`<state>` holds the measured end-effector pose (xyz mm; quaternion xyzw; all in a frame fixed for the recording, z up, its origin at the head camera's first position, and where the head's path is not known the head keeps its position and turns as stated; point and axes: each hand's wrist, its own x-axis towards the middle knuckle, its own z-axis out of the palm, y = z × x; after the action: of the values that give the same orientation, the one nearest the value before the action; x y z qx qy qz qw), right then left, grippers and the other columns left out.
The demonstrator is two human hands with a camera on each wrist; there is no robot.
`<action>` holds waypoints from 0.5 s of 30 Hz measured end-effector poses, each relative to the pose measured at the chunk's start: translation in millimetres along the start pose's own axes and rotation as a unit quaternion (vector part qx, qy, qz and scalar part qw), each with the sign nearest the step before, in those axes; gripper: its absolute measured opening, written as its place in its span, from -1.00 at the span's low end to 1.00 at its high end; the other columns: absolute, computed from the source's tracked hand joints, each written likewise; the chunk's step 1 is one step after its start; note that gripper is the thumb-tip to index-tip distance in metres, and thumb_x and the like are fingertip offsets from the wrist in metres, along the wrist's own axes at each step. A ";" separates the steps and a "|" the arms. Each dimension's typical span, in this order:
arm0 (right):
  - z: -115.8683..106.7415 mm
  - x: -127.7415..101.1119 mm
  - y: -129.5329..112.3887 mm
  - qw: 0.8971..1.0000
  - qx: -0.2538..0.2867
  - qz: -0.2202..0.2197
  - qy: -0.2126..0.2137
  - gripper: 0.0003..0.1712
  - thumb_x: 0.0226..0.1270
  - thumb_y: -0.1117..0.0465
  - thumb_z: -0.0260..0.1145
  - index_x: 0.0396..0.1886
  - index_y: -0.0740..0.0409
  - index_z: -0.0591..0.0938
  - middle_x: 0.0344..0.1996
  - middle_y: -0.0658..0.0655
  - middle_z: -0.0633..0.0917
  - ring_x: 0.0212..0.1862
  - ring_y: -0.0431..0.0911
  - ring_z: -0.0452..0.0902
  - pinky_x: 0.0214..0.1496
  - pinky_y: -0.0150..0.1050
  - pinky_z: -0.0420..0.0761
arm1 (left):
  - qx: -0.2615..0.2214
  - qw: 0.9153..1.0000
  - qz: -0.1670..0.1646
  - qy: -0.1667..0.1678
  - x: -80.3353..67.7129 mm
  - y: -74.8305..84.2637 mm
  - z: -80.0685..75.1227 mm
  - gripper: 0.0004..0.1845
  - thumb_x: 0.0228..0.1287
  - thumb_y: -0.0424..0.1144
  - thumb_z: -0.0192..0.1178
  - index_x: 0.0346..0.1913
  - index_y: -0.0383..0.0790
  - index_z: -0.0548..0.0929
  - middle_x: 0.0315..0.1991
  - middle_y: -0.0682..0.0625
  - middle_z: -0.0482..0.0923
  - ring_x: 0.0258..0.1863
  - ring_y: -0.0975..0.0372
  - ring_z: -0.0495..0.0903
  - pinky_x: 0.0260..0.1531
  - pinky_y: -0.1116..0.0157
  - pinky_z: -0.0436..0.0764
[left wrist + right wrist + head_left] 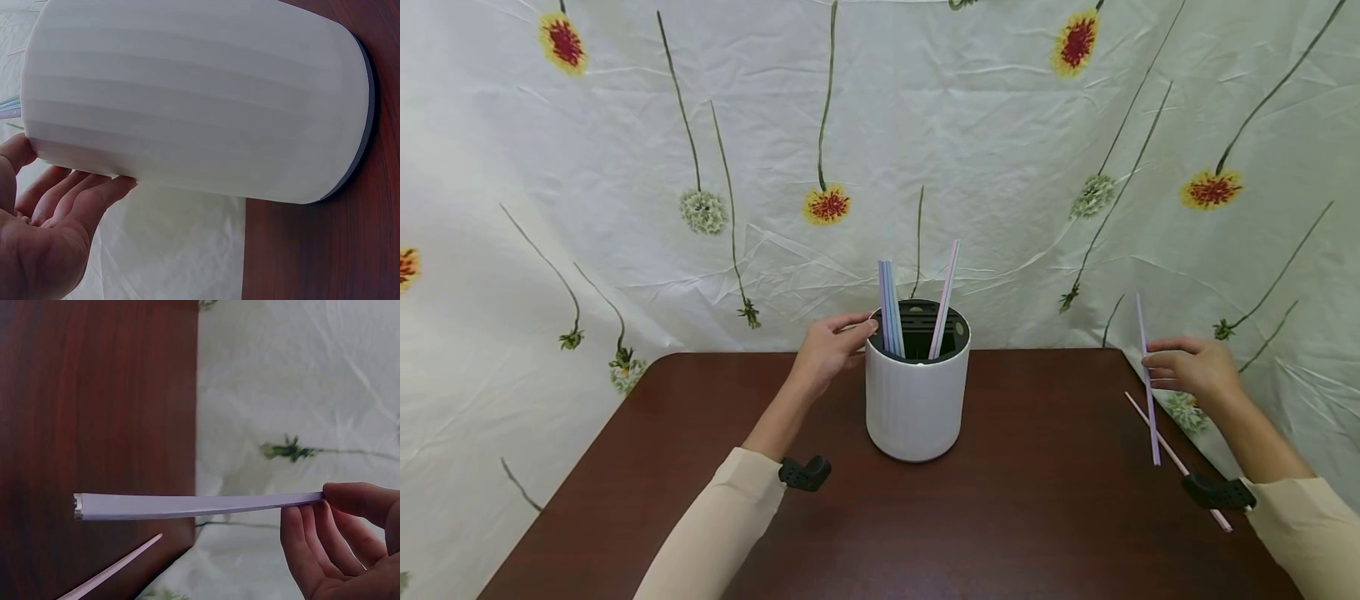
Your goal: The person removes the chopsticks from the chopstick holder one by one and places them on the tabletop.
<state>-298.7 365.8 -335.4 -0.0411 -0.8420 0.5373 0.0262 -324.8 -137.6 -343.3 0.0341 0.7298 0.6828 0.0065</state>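
Pink straw [1180, 463] lies flat at the table's [700, 500] right edge, its near end hidden behind the wrist mount. Right hand [1191, 367] pinches a lilac straw [1148, 392] between thumb and fingertips, held near upright above the table edge. Further in, white holder [916, 400] stands mid-table with blue straws [891, 307] and another pink one [944, 297]; slot detail is hard to make out. Left hand [831, 346], fingers straight and relaxed, touches the holder's rim.
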 end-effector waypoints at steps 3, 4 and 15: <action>-3.4 0.5 11.8 1.000 -0.026 0.006 0.005 -0.76 0.46 0.20 0.29 0.03 0.17 0.69 -0.46 -0.28 0.71 -0.38 -0.34 0.71 -0.28 -0.30 0.74 | 0.002 1.000 0.000 0.000 -0.1 0.0 0.2 -0.50 0.39 -0.08 0.33 0.32 -0.16 0.61 0.25 -0.16 0.61 0.19 0.05 0.65 0.21 -0.08 0.58; -4.0 0.9 16.0 1.000 -0.028 0.005 0.009 -0.67 0.46 0.23 0.27 0.10 0.35 0.64 -0.44 -0.25 0.71 -0.39 -0.33 0.70 -0.28 -0.32 0.75 | 0.003 1.000 0.000 0.000 -0.1 0.0 0.2 -0.50 0.39 -0.07 0.33 0.32 -0.15 0.61 0.25 -0.16 0.62 0.18 0.05 0.65 0.21 -0.09 0.58; -8.7 2.3 53.2 0.998 -0.050 0.038 -0.009 -0.54 0.46 0.33 0.21 0.16 0.68 0.51 -0.38 -0.07 0.77 -0.39 -0.31 0.69 -0.26 -0.28 0.77 | 0.004 1.000 0.003 0.000 -0.7 0.2 0.1 -0.51 0.40 -0.08 0.32 0.32 -0.16 0.61 0.26 -0.16 0.61 0.18 0.06 0.65 0.18 -0.04 0.61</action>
<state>-298.1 396.2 -379.9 -0.0694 -0.8660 0.4952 -0.0037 -324.2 -137.6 -343.2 0.0363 0.7322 0.6801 0.0045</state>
